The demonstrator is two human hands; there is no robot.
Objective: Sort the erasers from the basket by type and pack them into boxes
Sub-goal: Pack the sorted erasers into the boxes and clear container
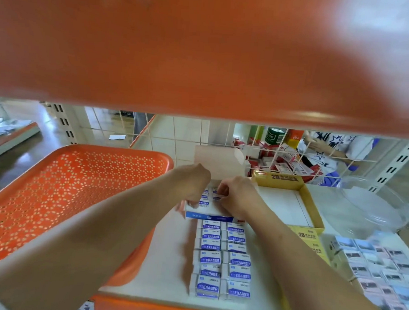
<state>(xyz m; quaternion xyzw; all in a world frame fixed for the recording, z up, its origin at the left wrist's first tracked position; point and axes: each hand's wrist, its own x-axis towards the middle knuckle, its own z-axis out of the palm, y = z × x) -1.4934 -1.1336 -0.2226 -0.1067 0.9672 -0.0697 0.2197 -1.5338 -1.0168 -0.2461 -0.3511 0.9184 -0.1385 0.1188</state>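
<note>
Just right of the holey orange plastic basket (78,195), two rows of small blocky erasers (221,257), each lying sideways in shiny blue-and-white wrap, run near to far up to a flat white card box (210,213), where the left hand (192,185) grips its edge and the right hand (238,197) pinches a packed eraser (216,198) inside.

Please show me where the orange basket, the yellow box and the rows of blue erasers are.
orange basket (61,194): head view, on its bare perforated floor.
yellow box (311,204): head view, on the inside of its right wall.
blue erasers (209,259): head view, on one label in the left row.
</note>
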